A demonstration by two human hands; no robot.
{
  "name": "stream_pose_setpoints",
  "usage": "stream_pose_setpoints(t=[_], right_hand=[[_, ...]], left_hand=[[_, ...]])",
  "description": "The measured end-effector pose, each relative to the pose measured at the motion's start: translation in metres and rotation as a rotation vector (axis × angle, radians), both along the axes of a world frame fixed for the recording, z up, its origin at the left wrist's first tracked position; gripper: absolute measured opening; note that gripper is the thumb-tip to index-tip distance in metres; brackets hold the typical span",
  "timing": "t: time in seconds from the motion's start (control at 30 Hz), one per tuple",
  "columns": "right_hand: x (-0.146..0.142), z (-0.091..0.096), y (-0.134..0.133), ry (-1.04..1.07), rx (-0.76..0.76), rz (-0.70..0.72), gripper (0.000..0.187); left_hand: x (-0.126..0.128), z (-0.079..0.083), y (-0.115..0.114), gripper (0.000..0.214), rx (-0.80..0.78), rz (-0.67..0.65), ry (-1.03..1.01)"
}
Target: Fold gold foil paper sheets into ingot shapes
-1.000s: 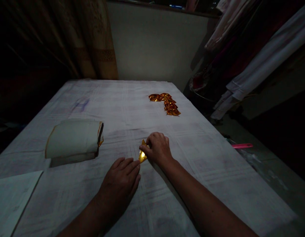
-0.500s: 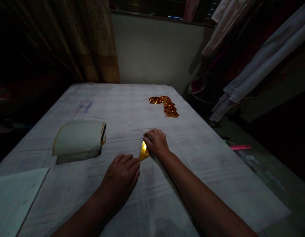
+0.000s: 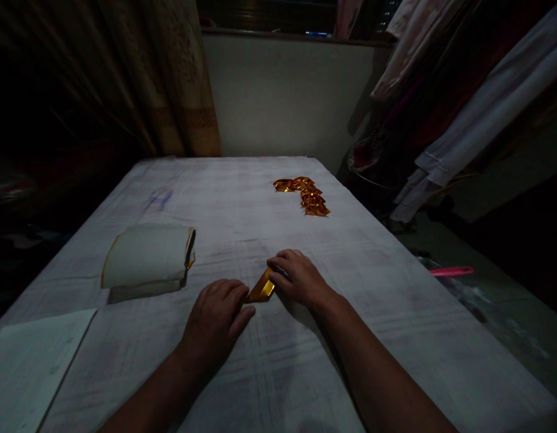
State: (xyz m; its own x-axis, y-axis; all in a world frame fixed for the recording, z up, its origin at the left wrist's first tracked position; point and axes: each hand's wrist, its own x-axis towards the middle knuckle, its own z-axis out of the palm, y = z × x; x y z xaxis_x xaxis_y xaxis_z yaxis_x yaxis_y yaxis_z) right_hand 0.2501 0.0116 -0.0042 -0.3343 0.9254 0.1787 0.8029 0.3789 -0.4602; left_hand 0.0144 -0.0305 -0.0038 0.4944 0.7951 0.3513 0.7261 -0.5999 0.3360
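A small piece of shiny gold foil paper (image 3: 262, 289) lies on the white cloth-covered table (image 3: 359, 288) between my two hands. My left hand (image 3: 216, 319) rests palm down, its fingertips pinching the foil's near end. My right hand (image 3: 298, 278) has its fingers curled onto the far end of the same foil. Several folded gold foil pieces (image 3: 304, 194) lie in a row farther back on the right.
A folded stack of pale paper with gold edges (image 3: 147, 262) lies at the left. A white sheet (image 3: 30, 361) sits at the near left corner. Curtains hang behind the table, clothes hang at the right, and a pink object (image 3: 452, 271) lies on the floor.
The gold foil has gone from standing upright to lying flatter and turned sideways between my hands. My right hand shifted slightly right and nearer; my left fingers curled onto the foil.
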Motion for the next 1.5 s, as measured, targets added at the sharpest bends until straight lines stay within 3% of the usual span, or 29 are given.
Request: stream_pose_setpoints(t=[0.23,0.47,0.57,0.7,0.97,1.1,1.33,1.5], right_hand=[[0.011,0.008,0.001,-0.001,-0.048,0.099,0.02],[0.011,0.004,0.003,0.012,-0.065,0.087,0.022],[0.009,0.002,0.005,0.063,-0.072,0.03,0.016],[0.006,0.004,0.003,0.171,-0.118,-0.071,0.009],[0.002,0.006,0.002,0.186,0.014,-0.046,0.01],[0.0,0.004,0.002,0.237,0.032,-0.048,0.008],[-0.003,0.0,0.002,0.468,-0.146,-0.126,0.013],[-0.006,-0.003,0.002,0.553,-0.179,-0.171,0.013]], left_hand=[[0.006,0.005,0.004,0.009,-0.073,0.034,-0.006],[0.007,0.01,0.005,0.015,-0.111,0.047,-0.065],[0.009,0.011,0.009,0.022,-0.185,0.113,-0.191],[0.017,0.012,0.021,0.038,-0.398,0.263,-0.446],[0.025,0.012,0.029,0.04,-0.558,0.372,-0.745],[0.023,0.013,0.03,0.036,-0.534,0.402,-0.76],[0.022,0.012,0.029,0.03,-0.516,0.395,-0.772],[0.022,0.006,0.03,0.034,-0.471,0.416,-0.792]])
